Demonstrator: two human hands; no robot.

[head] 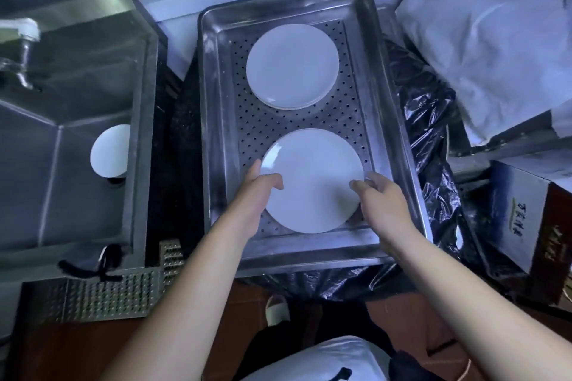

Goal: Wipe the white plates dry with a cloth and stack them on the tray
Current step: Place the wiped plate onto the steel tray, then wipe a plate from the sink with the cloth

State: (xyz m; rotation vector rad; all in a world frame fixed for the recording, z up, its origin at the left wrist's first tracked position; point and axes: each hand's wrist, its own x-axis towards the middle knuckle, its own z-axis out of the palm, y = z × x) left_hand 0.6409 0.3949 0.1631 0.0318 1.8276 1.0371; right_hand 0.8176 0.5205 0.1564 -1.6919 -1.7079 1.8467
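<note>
You are holding the near white plate (312, 182) over the steel tray (216, 120), left hand (258, 187) and right hand (379, 195) fingers curled on its rim.

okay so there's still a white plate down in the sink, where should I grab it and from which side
Judging by this view, take the plate in the sink by its upper left rim, coming from above. It seems to lean against the sink's right wall, which hides its right edge, so only that side is free to pinch.
</note>
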